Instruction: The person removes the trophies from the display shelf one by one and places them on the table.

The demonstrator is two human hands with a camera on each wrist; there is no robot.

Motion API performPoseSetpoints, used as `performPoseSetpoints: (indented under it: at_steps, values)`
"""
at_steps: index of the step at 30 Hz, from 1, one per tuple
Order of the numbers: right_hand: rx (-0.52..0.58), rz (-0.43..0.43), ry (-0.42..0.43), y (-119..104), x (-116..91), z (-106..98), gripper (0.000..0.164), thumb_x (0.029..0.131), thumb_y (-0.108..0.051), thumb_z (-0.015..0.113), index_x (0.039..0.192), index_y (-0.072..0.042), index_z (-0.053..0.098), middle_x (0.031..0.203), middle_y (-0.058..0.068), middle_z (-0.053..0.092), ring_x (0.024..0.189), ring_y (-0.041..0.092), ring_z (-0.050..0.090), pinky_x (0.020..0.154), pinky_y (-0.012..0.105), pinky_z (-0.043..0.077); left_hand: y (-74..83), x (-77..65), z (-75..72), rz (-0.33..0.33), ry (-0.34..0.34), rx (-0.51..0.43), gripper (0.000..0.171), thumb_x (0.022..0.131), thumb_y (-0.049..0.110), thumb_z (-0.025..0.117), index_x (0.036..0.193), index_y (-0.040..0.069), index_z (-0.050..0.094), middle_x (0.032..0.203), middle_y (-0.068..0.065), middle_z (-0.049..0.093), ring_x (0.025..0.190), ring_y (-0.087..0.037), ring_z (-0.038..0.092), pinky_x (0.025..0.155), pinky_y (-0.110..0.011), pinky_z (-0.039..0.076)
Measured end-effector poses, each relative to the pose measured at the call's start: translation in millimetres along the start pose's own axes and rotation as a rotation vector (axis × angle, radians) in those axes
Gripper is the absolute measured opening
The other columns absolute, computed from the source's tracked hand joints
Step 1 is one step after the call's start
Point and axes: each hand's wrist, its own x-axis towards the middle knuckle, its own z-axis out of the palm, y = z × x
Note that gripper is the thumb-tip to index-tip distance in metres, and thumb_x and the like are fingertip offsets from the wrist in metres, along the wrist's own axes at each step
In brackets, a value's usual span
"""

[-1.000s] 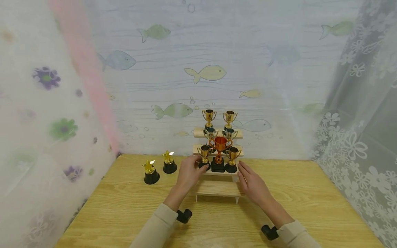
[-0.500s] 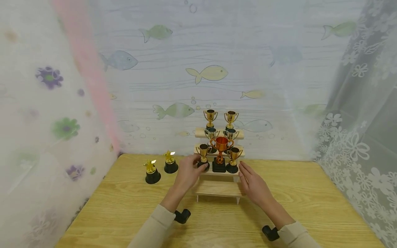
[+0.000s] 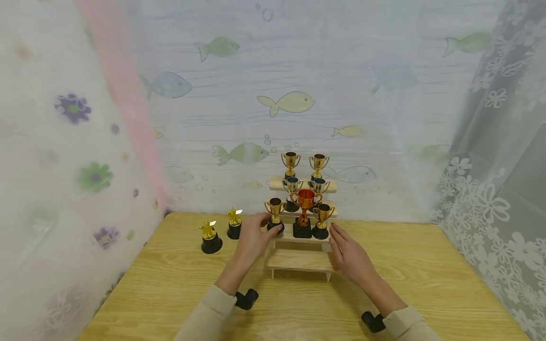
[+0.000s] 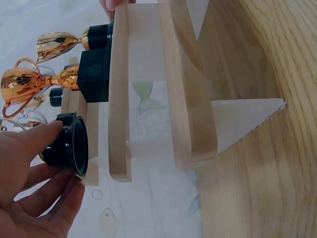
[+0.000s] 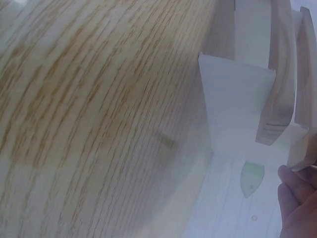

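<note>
My left hand [image 3: 252, 240] pinches a small gold trophy cup [image 3: 275, 207] by its round black base, at the left end of the stand's second step from the bottom. In the left wrist view the black base [image 4: 79, 146] is apart from the step, its hollow underside showing. The fairly straight fingers of my right hand [image 3: 355, 259] lie at the right end of the wooden tiered stand [image 3: 302, 260], touching it in the right wrist view. On that same step are a copper-coloured trophy [image 3: 304, 201] and another gold trophy [image 3: 323, 213].
Two gold star trophies [image 3: 211, 241] with black bases stand on the wooden table [image 3: 170, 284] at left. Silver trophies [image 3: 292, 185] and gold trophies [image 3: 290, 161] occupy the upper steps. A fish-patterned curtain [image 3: 239, 113] hangs behind; a lace curtain [image 3: 482, 203] is at right.
My left hand has drawn the small gold trophy leftward, away from the copper-coloured one, and a gap has opened between them. My right hand has stayed at the stand's right end.
</note>
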Motion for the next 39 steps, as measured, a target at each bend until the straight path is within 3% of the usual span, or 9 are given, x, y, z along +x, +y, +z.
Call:
performPoseSetpoints:
  at_steps: [10,21,28,39]
  values:
    - [0.001,0.007,-0.001,2,0,0,0.047,0.112,-0.022,0.043,0.148,0.008,0.047,0.157,0.022,0.043,0.138,0.043,0.048,0.106,0.058,0.044,-6.5,-2.0,-8.1,-0.017,0.018,0.025,0.035,0.092,0.023,0.079,0.118,0.002,0.073,0.117,-0.016,0.073,0.107,-0.034,0.069,0.090,-0.049,0.057]
    - [-0.002,0.012,0.004,3,0,1,0.046,0.111,-0.019,0.046,0.148,0.007,0.048,0.157,0.021,0.043,0.137,0.043,0.049,0.106,0.058,0.045,-15.2,-5.5,-15.0,0.031,0.078,0.042,0.027,0.089,0.018,0.082,0.109,0.001,0.075,0.107,-0.015,0.074,0.098,-0.033,0.071,0.085,-0.049,0.058]
    - [0.003,0.008,0.007,2,0,0,0.045,0.110,-0.016,0.047,0.147,0.008,0.048,0.156,0.022,0.043,0.137,0.043,0.049,0.105,0.058,0.045,-20.7,-7.1,-19.6,-0.004,0.079,0.027,0.025,0.089,0.018,0.082,0.107,0.002,0.075,0.105,-0.013,0.075,0.098,-0.031,0.070,0.085,-0.049,0.057]
    - [0.010,0.001,0.002,0,0,1,0.045,0.110,-0.016,0.047,0.147,0.008,0.048,0.156,0.023,0.043,0.137,0.044,0.049,0.105,0.059,0.045,-29.1,-11.2,-24.0,0.011,0.090,0.034,0.022,0.088,0.017,0.082,0.104,0.004,0.075,0.099,-0.010,0.074,0.089,-0.029,0.067,0.077,-0.043,0.056]
